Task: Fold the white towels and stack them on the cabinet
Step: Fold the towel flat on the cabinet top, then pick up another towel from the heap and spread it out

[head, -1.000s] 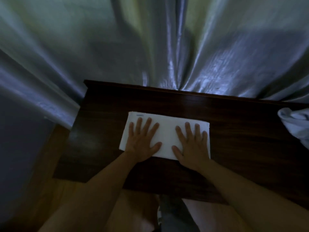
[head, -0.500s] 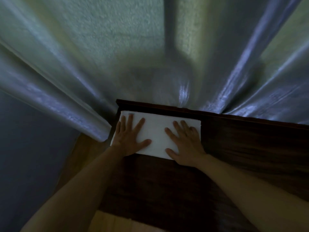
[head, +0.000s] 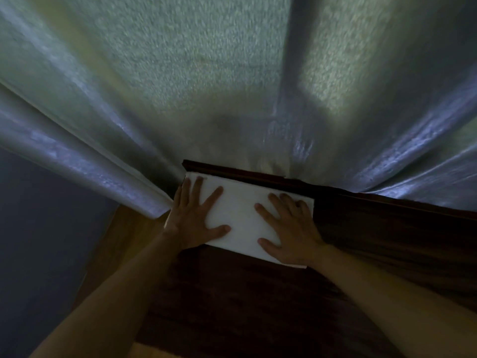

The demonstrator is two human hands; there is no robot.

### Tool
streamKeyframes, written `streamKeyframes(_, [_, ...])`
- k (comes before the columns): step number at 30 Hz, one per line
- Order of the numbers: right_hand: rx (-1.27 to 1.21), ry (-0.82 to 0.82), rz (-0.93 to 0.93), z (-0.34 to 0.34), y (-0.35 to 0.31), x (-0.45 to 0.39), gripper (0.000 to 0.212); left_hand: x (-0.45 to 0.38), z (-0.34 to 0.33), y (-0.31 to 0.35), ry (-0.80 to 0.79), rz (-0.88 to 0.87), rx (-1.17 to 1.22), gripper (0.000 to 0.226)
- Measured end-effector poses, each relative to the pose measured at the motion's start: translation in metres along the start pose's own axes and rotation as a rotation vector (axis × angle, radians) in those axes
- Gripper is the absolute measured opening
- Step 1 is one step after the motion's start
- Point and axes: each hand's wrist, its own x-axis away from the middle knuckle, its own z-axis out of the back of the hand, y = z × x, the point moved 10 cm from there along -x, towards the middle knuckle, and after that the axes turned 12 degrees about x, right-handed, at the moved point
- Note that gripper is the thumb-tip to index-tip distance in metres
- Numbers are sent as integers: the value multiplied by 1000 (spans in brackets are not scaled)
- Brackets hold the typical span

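Note:
A folded white towel [head: 242, 208] lies flat in the far left corner of the dark wooden cabinet top [head: 387, 249]. My left hand [head: 192, 219] presses on the towel's left end with fingers spread and straight. My right hand [head: 289, 232] presses flat on its right end, thumb near the front edge. The towel's left edge reaches the cabinet's left edge.
A pale, shiny curtain [head: 206, 86] hangs directly behind the cabinet and drapes down past its left corner. A lighter wooden floor [head: 121, 244] shows to the left of the cabinet.
Both hands have slid the folded towel from the middle of the cabinet top back and left into the far corner. The view has tilted up, and the loose towel at the right is out of sight.

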Motion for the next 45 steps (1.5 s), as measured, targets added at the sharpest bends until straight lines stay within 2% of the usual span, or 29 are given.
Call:
streamKeyframes(7, [-27,29,44,-2,4,-10,82,-3,2,-6,38,38,25,107])
streamKeyframes(11, [-22,44,-14,-5,7,-8,84,-7,-1,-7,16,46,-4,108])
streamKeyframes(17, [-24,-15,-5,-7,7,-9,84,-10,1,0,-87,115,-111,110])
streamKeyframes(21, [-32,-111,-4,9,4,-9,85,-4,11,27,-187,157,-179,101])
streamKeyframes(26, [-14,-77,-26,66,2,21,78,17,40,95,-116,125,-138,89])
streamKeyframes(31, [106,70,-103,130,21,79,69,44,68,167,-34,49,-141,86])
streamKeyframes(39, [144,128,-285,179,88,201,58,81,93,323,120,-263,27,52])
streamKeyframes(45, [154,132,-504,192,179,307,51,77,77,474,51,-492,66,35])
